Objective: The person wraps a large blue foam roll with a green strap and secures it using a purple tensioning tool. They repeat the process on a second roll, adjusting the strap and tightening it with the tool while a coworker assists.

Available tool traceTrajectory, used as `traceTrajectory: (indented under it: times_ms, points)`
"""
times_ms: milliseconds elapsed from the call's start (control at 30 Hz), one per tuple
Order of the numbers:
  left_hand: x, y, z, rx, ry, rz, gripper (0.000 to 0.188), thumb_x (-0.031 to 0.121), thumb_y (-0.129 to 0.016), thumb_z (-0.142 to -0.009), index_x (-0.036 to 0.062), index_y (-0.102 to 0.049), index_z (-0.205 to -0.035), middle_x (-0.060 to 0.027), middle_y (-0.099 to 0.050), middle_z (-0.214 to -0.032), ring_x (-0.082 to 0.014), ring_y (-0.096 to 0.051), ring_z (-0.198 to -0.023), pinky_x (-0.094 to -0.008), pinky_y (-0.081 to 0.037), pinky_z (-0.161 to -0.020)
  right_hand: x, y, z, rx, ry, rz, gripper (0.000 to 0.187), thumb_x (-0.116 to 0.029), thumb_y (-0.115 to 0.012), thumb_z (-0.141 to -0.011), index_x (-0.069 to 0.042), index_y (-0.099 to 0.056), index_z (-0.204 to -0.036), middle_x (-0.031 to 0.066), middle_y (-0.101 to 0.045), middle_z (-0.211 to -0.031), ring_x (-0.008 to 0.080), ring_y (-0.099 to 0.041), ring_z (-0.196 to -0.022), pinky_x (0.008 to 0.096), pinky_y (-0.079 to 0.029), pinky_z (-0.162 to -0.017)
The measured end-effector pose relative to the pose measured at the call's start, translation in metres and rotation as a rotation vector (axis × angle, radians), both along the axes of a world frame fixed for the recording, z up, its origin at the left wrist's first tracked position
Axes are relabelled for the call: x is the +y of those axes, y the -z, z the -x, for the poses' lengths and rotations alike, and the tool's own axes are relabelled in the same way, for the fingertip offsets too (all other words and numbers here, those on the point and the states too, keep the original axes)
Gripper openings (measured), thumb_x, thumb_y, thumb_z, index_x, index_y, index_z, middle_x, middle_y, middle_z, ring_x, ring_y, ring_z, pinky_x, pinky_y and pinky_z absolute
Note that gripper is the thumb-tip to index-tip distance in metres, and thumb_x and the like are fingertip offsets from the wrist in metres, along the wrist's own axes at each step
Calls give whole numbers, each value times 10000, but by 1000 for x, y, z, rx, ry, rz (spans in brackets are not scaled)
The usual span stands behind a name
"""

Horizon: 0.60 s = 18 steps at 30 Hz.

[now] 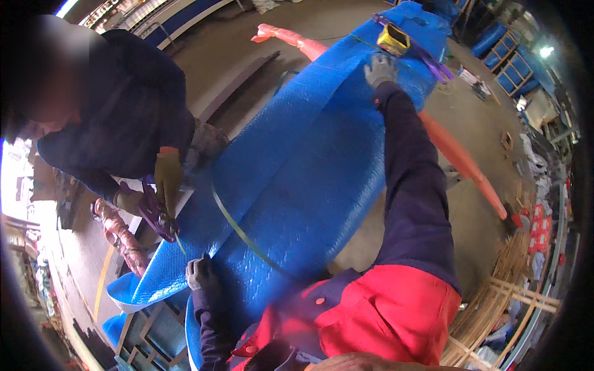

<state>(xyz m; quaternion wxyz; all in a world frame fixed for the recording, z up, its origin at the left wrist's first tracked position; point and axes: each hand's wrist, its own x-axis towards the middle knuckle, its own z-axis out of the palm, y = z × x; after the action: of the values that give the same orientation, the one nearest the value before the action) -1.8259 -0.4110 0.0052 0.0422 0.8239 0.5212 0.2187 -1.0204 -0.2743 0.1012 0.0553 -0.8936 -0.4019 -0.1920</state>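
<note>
A long bundle wrapped in blue bubble wrap [309, 167] stretches away in front of me. My left hand [203, 275], in a grey glove, lies on the wrap at its near left end, fingers out. Reaching far forward, my right hand [380, 70], also gloved, rests on the far part with its fingers apart. Just beyond it sits a yellow boxy thing [393, 41] with a dark opening, beside a purple tool-like piece [430, 62]. A pale green strap [238, 230] crosses the near part of the bundle.
At left a co-worker's gloved hands [166, 179] work a purple hand tool [154, 213] at a strap end by the wrap. Orange-wrapped supports [464, 161] stick out from under the bundle. A wooden frame [520, 297] and thin slats lie at right; a dark beam [238, 89] is behind.
</note>
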Motion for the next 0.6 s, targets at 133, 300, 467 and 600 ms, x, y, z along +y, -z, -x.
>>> traceTrajectory:
  times_ms: [133, 300, 467, 600]
  points:
    - [6, 1, 3, -19, -25, 14, 115, 64, -686, -842, 84, -685, -956, -136, -666, -925, -363, -655, -875, -482, -523, -781, 48, 11, -65, 74, 102, -1, 503, -402, -540, -983, -180, -537, -1433, 106, -455, -1560, 397, -385, -1449, 643, -314, -1157]
    - [9, -4, -1, 220, 60, -20, 98, 41, -672, -836, 75, -690, -927, -107, -662, -894, -335, -640, -849, -455, -525, -762, 77, 86, -62, 212, 186, 204, 450, -409, -504, -1007, -225, -576, -1411, 55, -401, -1610, 351, -341, -1494, 636, -230, -1216]
    - [9, -8, -12, 56, 44, -3, 97, 14, -676, -829, 78, -694, -899, -82, -631, -845, -317, -633, -835, -440, -524, -743, 61, 84, -78, 258, 117, 197, 476, -450, -482, -1014, -270, -551, -1450, 47, -386, -1629, 348, -328, -1506, 629, -222, -1221]
    - [8, -2, -7, -27, -33, 45, 89, 15, -693, -845, 81, -694, -905, -76, -637, -845, -314, -634, -834, -429, -527, -739, 60, 75, -90, 629, 0, -29, 551, -523, -465, -1009, -239, -534, -1477, 44, -375, -1646, 359, -316, -1516, 620, -274, -1198]
